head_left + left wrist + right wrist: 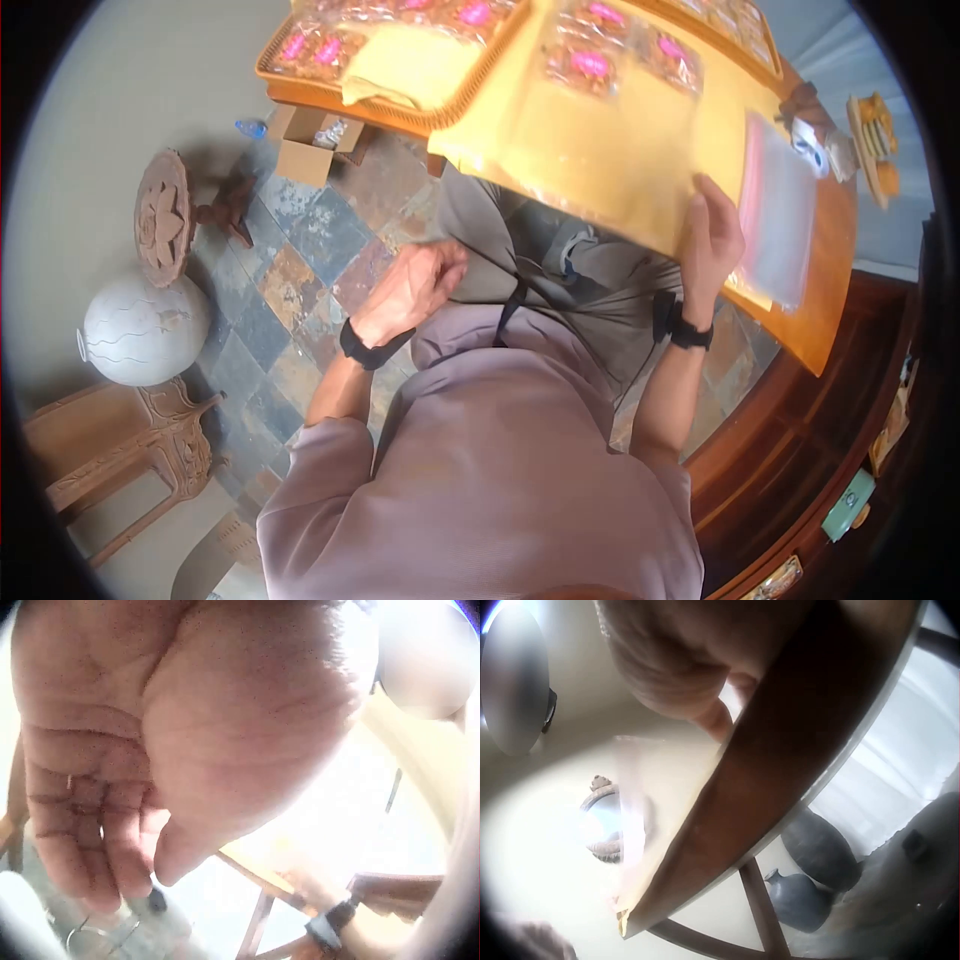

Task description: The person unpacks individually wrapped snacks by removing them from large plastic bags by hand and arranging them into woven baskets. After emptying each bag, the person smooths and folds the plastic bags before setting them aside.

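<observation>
My right hand [712,240] is at the table's near edge, thumb and fingertips pinching a clear plastic bag [610,165]. The bag is blurred and stretches leftward over the yellow cloth; its see-through film [632,795] also shows beside the table edge in the right wrist view. My left hand [415,285] hangs in front of my lap, away from the table. Its fingers [75,862] are loosely bent with nothing in them. Beyond the bag lie several clear packs with pink labels [590,65]. Right of my right hand is a stack of flat clear bags [775,215].
A wicker tray [490,75] with labelled packs and a folded yellow cloth stands at the table's left, another tray [765,50] at the far right. An open cardboard box [305,160] is on the tiled floor. Dark wooden furniture [800,430] stands at my right.
</observation>
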A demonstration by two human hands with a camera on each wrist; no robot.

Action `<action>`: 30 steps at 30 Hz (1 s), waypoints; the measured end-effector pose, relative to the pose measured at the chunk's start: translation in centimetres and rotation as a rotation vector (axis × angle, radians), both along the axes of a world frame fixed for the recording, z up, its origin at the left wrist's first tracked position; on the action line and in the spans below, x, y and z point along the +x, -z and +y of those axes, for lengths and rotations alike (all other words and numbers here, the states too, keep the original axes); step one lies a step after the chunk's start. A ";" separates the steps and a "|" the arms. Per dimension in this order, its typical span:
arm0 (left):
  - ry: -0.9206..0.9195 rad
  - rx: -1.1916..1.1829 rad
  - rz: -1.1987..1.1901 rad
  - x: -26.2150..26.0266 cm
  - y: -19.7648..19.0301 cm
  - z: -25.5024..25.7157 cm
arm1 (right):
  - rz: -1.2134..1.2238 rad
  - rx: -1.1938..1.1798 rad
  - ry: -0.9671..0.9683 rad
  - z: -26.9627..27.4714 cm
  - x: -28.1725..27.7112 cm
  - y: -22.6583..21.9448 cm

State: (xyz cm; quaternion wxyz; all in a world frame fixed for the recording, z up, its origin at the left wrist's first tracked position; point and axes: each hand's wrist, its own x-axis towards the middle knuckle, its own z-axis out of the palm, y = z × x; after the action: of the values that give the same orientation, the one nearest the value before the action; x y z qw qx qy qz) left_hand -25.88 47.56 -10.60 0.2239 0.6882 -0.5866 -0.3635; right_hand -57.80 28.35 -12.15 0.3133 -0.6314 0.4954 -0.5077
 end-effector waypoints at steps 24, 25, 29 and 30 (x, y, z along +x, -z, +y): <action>0.565 -0.672 -0.108 15.2 -28.4 -7.7 | 0.453 -0.085 0.055 0.5 2.1 -2.1; 0.567 -0.694 -0.092 14.9 -28.0 -8.8 | 0.466 -0.089 0.067 0.5 2.4 -2.2; 0.605 -0.828 -0.069 16.6 -27.2 -9.4 | 0.432 -0.149 0.078 -0.2 2.3 -2.9; 0.624 -0.874 -0.077 16.4 -26.8 -10.6 | 0.440 -0.159 0.061 -0.1 2.1 -3.0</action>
State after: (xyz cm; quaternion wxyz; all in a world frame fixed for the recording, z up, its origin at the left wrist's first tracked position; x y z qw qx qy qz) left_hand -9.51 36.92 16.21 0.3492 0.3368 -0.8676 -0.1095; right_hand -55.65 28.21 -9.17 0.1315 -0.7343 0.5290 -0.4046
